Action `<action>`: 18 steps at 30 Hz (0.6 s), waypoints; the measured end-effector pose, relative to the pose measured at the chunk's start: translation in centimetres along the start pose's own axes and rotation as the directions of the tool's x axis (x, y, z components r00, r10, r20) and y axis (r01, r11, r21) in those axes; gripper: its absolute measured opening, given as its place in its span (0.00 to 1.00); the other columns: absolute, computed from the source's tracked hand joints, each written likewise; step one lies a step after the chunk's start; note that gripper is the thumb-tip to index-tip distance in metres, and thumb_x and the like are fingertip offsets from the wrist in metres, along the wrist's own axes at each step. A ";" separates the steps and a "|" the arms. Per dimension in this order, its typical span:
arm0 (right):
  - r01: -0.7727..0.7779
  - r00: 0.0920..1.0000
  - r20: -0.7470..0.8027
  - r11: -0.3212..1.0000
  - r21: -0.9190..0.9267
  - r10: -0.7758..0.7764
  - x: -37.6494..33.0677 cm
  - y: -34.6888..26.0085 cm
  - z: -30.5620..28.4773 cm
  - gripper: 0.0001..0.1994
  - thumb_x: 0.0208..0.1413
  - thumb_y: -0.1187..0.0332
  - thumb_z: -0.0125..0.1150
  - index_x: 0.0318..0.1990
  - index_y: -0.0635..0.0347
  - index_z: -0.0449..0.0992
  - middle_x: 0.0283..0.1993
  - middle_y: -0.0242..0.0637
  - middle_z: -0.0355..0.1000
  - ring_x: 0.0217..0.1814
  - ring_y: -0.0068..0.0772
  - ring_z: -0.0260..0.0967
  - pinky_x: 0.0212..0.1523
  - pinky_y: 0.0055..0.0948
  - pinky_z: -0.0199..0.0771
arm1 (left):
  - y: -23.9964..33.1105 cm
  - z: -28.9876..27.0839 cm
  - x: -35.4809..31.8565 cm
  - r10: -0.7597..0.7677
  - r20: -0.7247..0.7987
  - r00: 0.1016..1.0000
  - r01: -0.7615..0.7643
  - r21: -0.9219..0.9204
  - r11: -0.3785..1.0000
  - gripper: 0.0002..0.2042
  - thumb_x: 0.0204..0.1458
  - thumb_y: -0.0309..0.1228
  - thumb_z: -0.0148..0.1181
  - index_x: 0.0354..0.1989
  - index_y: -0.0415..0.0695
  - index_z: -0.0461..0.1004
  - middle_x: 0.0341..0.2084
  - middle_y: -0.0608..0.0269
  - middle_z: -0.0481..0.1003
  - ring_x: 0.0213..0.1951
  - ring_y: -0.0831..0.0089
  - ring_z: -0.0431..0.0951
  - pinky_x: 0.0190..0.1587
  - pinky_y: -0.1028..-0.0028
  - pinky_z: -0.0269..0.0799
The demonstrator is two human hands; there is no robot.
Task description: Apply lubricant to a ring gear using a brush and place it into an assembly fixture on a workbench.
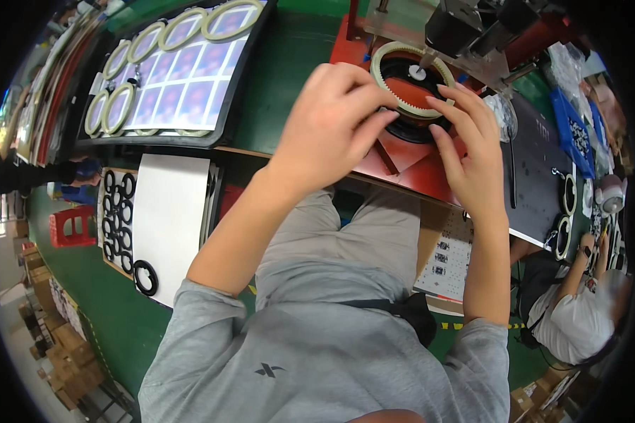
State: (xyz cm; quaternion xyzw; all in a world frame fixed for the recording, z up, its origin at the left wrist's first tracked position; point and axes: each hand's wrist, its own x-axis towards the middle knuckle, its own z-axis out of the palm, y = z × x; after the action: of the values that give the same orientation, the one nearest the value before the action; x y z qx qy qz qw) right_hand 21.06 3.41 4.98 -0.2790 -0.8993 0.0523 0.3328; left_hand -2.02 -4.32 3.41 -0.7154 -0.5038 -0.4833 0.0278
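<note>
A cream toothed ring (pixel 445 66) lies over a round black part (pixel 408 132) on a red machine fixture (pixel 374 163). My left hand (pixel 331 125) is at the ring's near left side, its thumb and fingers pinched together. A small dark bit shows between those fingertips, too little to name. At the ring's near right side is my right hand (pixel 474 141), fingertips at the rim and thumb apart and lower. A white-tipped spindle (pixel 417 72) stands inside the ring. My fingers hide part of the ring's near edge.
Black machine heads (pixel 455 32) hang above the fixture. A black-edged tray (pixel 222 130) with several cream rings stands at the left. A board of black rings (pixel 107 211) lies beside a white panel (pixel 169 211). Blue bin (pixel 575 134) and seated co-worker (pixel 578 310) are right.
</note>
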 end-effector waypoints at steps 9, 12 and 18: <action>0.008 1.000 0.015 0.998 0.061 -0.009 0.3 1.6 2.0 0.09 0.58 0.72 0.67 0.46 0.55 0.85 0.49 0.33 0.79 0.62 0.42 0.73 0.64 0.41 0.67 | 0.6 2.0 0.8 0.091 0.156 0.984 -0.112 0.132 0.985 0.06 0.50 0.26 0.71 0.35 0.44 0.81 0.39 0.63 0.76 0.48 0.59 0.72 0.52 0.64 0.70; 0.002 1.000 -0.011 0.997 0.079 -0.002 0.2 2.1 2.2 0.08 0.58 0.72 0.68 0.45 0.55 0.85 0.48 0.32 0.79 0.58 0.40 0.73 0.61 0.40 0.68 | 0.8 1.4 0.9 0.088 0.149 0.985 -0.095 0.039 0.995 0.06 0.50 0.25 0.70 0.35 0.44 0.80 0.38 0.64 0.78 0.47 0.59 0.72 0.53 0.63 0.69; 0.014 1.000 -0.021 0.999 0.052 -0.012 0.1 1.2 1.9 0.09 0.56 0.72 0.69 0.45 0.54 0.86 0.45 0.31 0.80 0.55 0.37 0.74 0.55 0.37 0.68 | 1.0 0.1 -0.6 0.057 0.168 0.984 -0.052 -0.032 0.998 0.05 0.52 0.23 0.68 0.36 0.42 0.79 0.34 0.64 0.80 0.41 0.59 0.74 0.48 0.65 0.72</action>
State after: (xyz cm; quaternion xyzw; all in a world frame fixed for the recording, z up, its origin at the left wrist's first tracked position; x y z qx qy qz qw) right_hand 20.40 4.65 3.18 -0.2650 -0.8960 0.0706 0.3494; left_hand -1.21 -5.20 3.33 -0.7676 -0.4779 -0.4268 -0.0116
